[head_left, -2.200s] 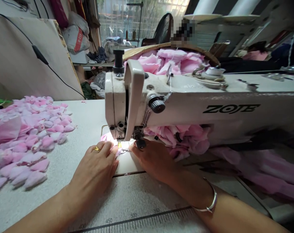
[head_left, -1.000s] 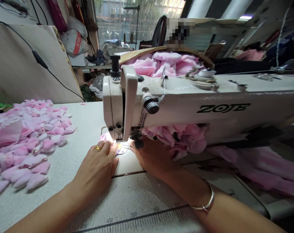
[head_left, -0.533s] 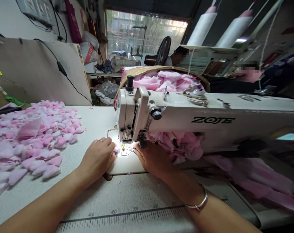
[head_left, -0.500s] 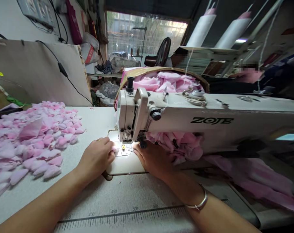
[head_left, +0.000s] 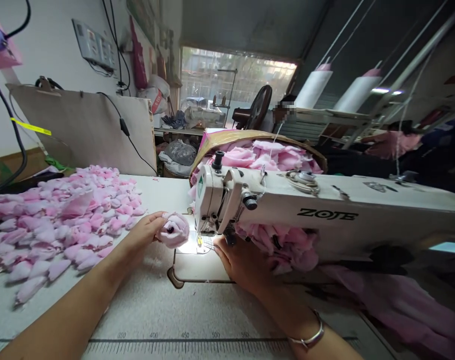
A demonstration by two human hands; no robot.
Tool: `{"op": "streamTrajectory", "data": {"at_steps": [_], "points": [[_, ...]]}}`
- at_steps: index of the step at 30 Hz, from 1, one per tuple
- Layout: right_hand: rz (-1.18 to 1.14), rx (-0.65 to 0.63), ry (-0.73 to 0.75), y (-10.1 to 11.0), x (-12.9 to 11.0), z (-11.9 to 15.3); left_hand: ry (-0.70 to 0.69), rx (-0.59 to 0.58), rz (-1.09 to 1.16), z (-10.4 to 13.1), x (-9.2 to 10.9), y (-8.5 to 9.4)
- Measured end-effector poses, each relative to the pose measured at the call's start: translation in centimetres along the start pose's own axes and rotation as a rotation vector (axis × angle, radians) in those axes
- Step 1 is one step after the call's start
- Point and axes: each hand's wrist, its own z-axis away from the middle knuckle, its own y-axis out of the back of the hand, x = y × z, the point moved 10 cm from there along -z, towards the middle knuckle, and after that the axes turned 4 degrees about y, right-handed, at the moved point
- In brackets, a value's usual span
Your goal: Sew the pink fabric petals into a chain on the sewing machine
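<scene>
My left hand (head_left: pixel 150 230) pinches a pale pink fabric flower (head_left: pixel 173 230) by its left side, left of the needle. The flower is rolled in layers, with a small dark spot at its centre. My right hand (head_left: pixel 242 260) lies flat beside the presser foot (head_left: pixel 200 242), its fingers stretched toward the lit needle plate (head_left: pixel 187 247); the machine head partly hides it. I see nothing held in it. The white sewing machine (head_left: pixel 280 200) stands over the plate.
Many pink fabric petals (head_left: pixel 62 225) are heaped on the left of the table. Behind the machine is a box (head_left: pixel 313 152) of pink flowers; more pink fabric flowers (head_left: pixel 291 245) lie under the arm. White thread cones (head_left: pixel 313 90) stand above. A person (head_left: pixel 392 142) sits at the back right.
My left hand has drawn the flower leftward and up from the needle area, bringing it into full view. My right hand stays by the presser foot. The camera view has tilted upward.
</scene>
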Motion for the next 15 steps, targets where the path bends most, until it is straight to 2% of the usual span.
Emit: {"op": "streamTrajectory", "data": {"at_steps": [9, 12, 15], "points": [[-0.031, -0.050, -0.054, 0.0, 0.4, -0.2, 0.057, 0.044, -0.022, -0.3, -0.7, 1.1], [-0.063, -0.011, -0.039, 0.2, 0.4, -0.2, 0.059, 0.047, -0.124, 0.0, 0.5, 1.3], [-0.086, 0.029, -0.031, 0.3, 0.5, -0.1, 0.019, 0.050, -0.315, -0.7, 3.0, 1.7]]}}
